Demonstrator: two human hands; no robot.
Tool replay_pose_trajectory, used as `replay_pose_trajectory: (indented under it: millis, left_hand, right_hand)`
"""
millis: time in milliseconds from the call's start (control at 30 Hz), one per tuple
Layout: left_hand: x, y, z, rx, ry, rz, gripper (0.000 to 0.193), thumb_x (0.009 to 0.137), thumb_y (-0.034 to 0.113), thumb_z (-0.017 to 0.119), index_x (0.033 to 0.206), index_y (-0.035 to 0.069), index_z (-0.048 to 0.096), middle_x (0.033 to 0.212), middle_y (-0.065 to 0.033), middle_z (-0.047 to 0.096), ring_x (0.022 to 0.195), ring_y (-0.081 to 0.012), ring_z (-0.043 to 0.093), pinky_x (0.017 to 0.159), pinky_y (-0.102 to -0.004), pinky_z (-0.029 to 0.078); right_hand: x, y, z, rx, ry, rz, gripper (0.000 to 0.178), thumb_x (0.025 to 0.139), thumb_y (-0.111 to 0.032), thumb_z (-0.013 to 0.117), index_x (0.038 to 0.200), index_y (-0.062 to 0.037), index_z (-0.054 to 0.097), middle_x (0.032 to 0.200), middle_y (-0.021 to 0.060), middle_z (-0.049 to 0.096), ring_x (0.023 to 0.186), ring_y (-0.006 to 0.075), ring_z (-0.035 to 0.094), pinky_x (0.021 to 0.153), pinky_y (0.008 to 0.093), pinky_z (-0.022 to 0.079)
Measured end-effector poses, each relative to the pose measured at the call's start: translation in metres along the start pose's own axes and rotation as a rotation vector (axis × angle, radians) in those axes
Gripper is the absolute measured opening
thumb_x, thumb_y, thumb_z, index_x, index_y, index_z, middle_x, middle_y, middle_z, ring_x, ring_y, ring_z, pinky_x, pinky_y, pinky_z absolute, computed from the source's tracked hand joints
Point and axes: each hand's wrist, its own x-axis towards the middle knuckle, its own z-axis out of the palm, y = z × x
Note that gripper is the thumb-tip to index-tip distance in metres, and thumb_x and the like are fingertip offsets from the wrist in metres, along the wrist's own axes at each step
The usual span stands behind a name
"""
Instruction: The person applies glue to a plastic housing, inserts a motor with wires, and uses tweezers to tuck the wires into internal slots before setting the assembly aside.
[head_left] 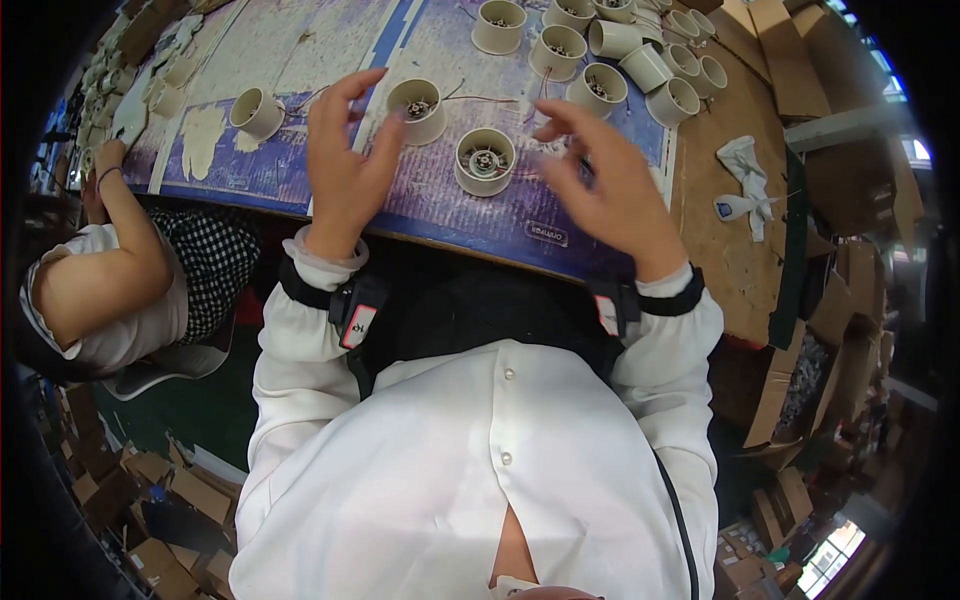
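My left hand [345, 165] is raised over the table with thumb and fingers spread, empty. Beside its thumb stands a cream cylindrical housing [425, 132] with small metal parts and reddish wires. Nearer to me, between both hands, sits another such housing [486, 186], upright, with a round motor-like part in it. My right hand [615, 185] hovers just right of that one, its thumb and forefinger apart and slightly blurred. A small dark patch shows between its fingers; I cannot tell what it is. Neither hand visibly grips a housing.
Several more cream housings [672, 103] crowd the far right, some tipped over. One housing [257, 118] stands to the left. A white cloth [742, 165] and a white bottle [733, 207] lie on the brown board at right. A co-worker's arm [135, 225] reaches in at left.
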Motion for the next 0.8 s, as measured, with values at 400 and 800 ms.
replay_pose_trajectory:
  millis: [400,800]
  left_hand:
    - [-0.006,0.016,0.013,-0.223,0.016,-0.32,0.038,0.089,0.018,0.073,0.121,0.004,0.057,0.105,-0.0056,0.063,0.086,-0.0153,0.06,0.076,-0.0268,0.047]
    - [-0.004,0.041,0.029,-0.071,-0.226,0.101,0.073,0.073,0.03,0.086,0.13,0.002,0.051,0.117,-0.0104,0.061,0.108,-0.0296,0.055,0.09,-0.0379,0.046]
  right_hand:
    - [-0.051,0.038,0.003,-0.387,0.157,0.008,0.016,0.089,-0.008,0.067,0.104,-0.004,0.067,0.099,0.0113,0.067,0.08,0.0298,0.066,0.069,0.0339,0.052]
    - [-0.023,0.017,0.037,-0.178,0.25,-0.073,0.019,0.086,-0.01,0.07,0.104,-0.0072,0.066,0.1,0.0099,0.066,0.085,0.0304,0.067,0.069,0.0351,0.054]
